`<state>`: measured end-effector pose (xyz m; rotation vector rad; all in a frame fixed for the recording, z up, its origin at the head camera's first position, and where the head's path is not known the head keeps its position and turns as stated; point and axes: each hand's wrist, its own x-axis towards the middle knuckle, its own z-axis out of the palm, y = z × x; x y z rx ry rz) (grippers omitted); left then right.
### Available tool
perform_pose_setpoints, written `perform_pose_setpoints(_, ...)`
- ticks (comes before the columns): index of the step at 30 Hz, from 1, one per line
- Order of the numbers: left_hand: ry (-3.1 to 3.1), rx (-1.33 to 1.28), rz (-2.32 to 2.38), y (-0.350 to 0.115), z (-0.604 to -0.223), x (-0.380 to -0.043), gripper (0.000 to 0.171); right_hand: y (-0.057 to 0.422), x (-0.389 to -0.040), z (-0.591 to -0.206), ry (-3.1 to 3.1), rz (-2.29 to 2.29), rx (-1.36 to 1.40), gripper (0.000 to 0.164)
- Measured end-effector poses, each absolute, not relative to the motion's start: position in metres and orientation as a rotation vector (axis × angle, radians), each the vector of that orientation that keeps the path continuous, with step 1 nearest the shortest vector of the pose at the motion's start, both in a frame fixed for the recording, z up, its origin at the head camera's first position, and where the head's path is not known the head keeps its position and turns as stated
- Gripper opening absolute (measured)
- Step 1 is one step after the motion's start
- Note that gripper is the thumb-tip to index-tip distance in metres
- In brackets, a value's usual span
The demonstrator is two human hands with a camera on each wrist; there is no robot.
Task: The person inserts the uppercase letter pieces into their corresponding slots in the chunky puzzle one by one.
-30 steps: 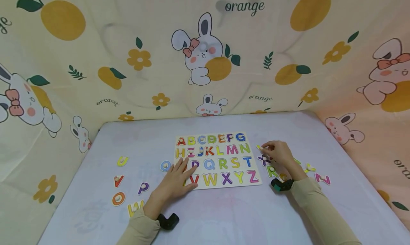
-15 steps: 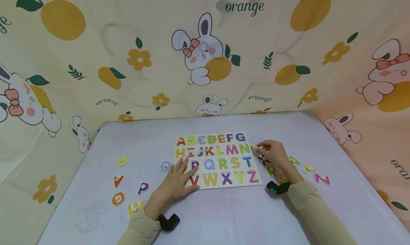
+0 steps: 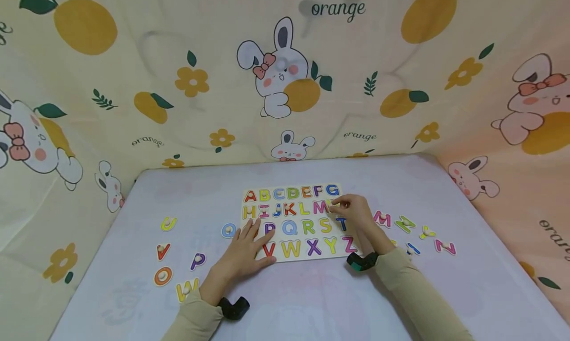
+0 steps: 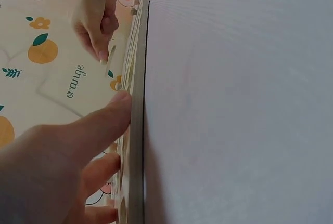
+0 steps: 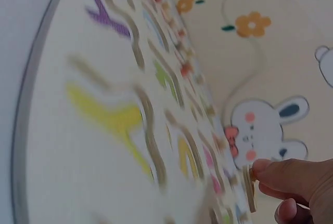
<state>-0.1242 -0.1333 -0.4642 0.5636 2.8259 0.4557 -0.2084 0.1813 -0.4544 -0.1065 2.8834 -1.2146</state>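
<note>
A pale wooden alphabet board (image 3: 300, 238) lies mid-table. Knobs show on letters in its upper rows; several lower recesses show only printed letters. My left hand (image 3: 245, 252) rests with spread fingers on the board's lower left, covering some letters. In the left wrist view its thumb (image 4: 104, 122) touches the board's edge. Between thumb and fingertips, my right hand (image 3: 354, 210) pinches a small letter piece (image 5: 251, 187) above the board's right side, near the M and N. The right wrist view shows that piece edge-on, so I cannot tell which letter it is.
Left of the board lie loose letters: a yellow U (image 3: 168, 223), red V (image 3: 163, 252), orange O (image 3: 163, 276), purple P (image 3: 198, 261), yellow W (image 3: 187, 289) and blue Q (image 3: 229, 230). To the right are several more, including a pink M (image 3: 382, 219) and yellow Y (image 3: 427, 232).
My right hand has moved left with the pinched letter piece, from the table beside the board to over its right side. The left hand stays in place.
</note>
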Motion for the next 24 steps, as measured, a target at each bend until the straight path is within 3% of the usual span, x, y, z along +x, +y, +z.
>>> perform_pose_setpoints(24,2.831,0.567,0.435,-0.132,-0.463,-0.125,0.068,0.111,-0.221,-0.476,2.864,-1.241,-0.050,0.020)
